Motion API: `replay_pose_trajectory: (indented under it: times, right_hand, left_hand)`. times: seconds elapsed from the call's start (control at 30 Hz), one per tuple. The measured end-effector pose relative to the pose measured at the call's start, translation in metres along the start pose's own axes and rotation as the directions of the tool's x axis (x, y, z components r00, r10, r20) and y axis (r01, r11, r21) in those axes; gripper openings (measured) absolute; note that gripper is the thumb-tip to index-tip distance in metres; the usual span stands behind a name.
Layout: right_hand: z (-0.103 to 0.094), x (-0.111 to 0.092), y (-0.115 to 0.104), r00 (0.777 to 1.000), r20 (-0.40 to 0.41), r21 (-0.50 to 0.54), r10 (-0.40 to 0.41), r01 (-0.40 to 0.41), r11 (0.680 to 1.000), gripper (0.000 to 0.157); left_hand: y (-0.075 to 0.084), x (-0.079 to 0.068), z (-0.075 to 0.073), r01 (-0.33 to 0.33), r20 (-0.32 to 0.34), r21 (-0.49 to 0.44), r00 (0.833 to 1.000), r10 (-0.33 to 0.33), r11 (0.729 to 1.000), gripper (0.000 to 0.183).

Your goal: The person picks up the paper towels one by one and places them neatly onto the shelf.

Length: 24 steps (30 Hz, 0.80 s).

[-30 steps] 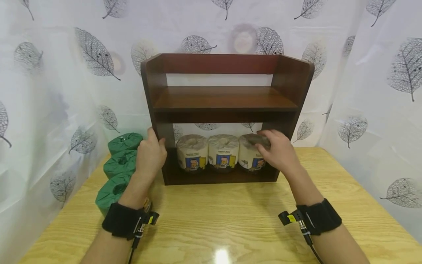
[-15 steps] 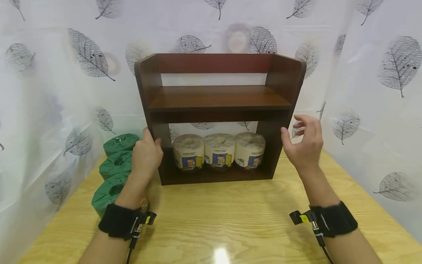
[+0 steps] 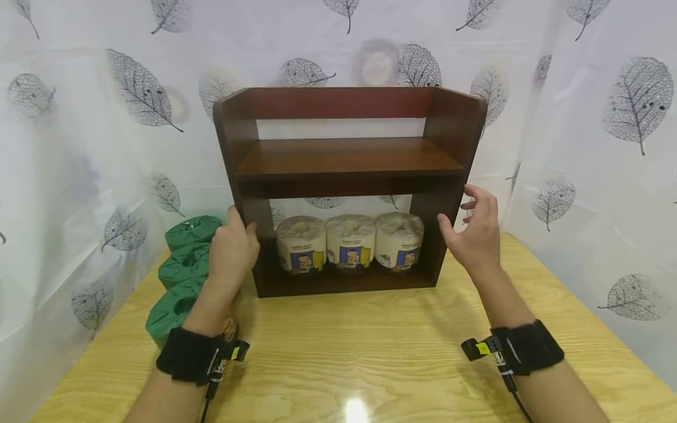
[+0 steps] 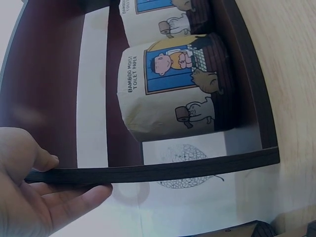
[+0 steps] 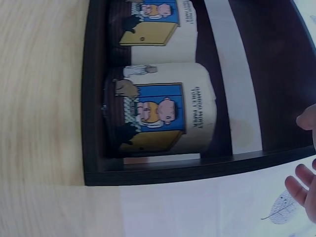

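A dark brown two-tier wooden shelf (image 3: 349, 157) stands on the table, with three cream toilet paper rolls (image 3: 351, 244) side by side in its lower compartment. My left hand (image 3: 233, 249) grips the shelf's left side panel (image 4: 158, 173), thumb on the inner face and fingers on the outer. At the right side panel (image 5: 222, 170), my right hand (image 3: 478, 235) is spread around the front edge, thumb inside and fingers outside, with a gap between them and the wood. The right wrist view shows only part of that hand (image 5: 307, 192).
Several toilet paper rolls in green wrap (image 3: 177, 302) stand in a row on the table (image 3: 338, 352) left of the shelf, partly behind the left forearm. A white curtain (image 3: 571, 147) with leaf prints hangs around the table.
My right hand has left the right-hand cream roll, moved out to the right, then come in to the shelf's right side panel. The left hand keeps its grip. The view has shifted slightly.
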State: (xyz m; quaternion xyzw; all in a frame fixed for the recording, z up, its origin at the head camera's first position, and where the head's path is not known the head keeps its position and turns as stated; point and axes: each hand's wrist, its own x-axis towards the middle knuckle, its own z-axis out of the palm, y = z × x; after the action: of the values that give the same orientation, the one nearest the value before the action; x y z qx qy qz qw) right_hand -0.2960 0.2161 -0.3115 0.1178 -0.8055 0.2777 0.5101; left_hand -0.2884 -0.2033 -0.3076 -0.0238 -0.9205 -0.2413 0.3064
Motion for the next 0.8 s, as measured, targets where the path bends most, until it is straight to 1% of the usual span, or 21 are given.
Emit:
replay_pose_trajectory:
  times: [0.1, 0.2, 0.33, 0.43, 0.47, 0.53, 0.67, 0.7, 0.8]
  right_hand:
    - [0.003, -0.003, 0.001, 0.997, 0.055, 0.023, 0.056, -0.057, 0.998, 0.071]
    - [0.006, -0.005, 0.002, 0.994, 0.050, 0.053, 0.092, -0.095, 0.994, 0.074]
    - [0.009, -0.005, 0.006, 0.997, 0.010, 0.067, 0.071, -0.072, 0.995, 0.070]
    - [0.011, -0.005, 0.007, 0.999, 0.005, 0.057, 0.054, -0.055, 0.997, 0.065]
    - [0.011, -0.005, 0.008, 0.999, 0.007, 0.053, 0.053, -0.053, 0.997, 0.064]
    - [0.011, -0.005, 0.008, 0.998, 0.013, 0.047, 0.053, -0.054, 0.997, 0.061]
    - [0.010, -0.005, 0.009, 0.998, 0.029, 0.030, 0.062, -0.063, 0.998, 0.059]
    - [0.010, -0.005, 0.009, 0.997, 0.035, 0.030, 0.068, -0.069, 0.997, 0.059]
    - [0.010, -0.005, 0.008, 0.996, 0.042, 0.032, 0.078, -0.079, 0.996, 0.059]
  left_hand:
    - [0.000, 0.000, -0.001, -0.003, 0.012, 0.001, 1.000, 0.003, 1.000, 0.038]
    - [0.001, -0.001, -0.005, -0.013, 0.038, 0.002, 0.999, 0.013, 1.000, 0.040]
    - [0.003, -0.001, -0.012, -0.015, 0.089, 0.007, 0.996, 0.015, 1.000, 0.044]
    - [0.004, -0.001, -0.021, -0.006, 0.154, 0.028, 0.988, 0.001, 1.000, 0.050]
    - [0.005, -0.001, -0.025, -0.002, 0.184, 0.043, 0.983, -0.006, 0.999, 0.053]
    - [0.008, -0.001, -0.034, 0.000, 0.256, 0.077, 0.966, -0.019, 0.997, 0.060]
    - [0.014, -0.003, -0.054, -0.020, 0.386, 0.131, 0.922, -0.033, 0.991, 0.069]
    - [0.015, -0.004, -0.058, -0.026, 0.410, 0.135, 0.911, -0.032, 0.990, 0.069]
    - [0.019, -0.006, -0.069, -0.047, 0.449, 0.155, 0.893, -0.028, 0.987, 0.068]
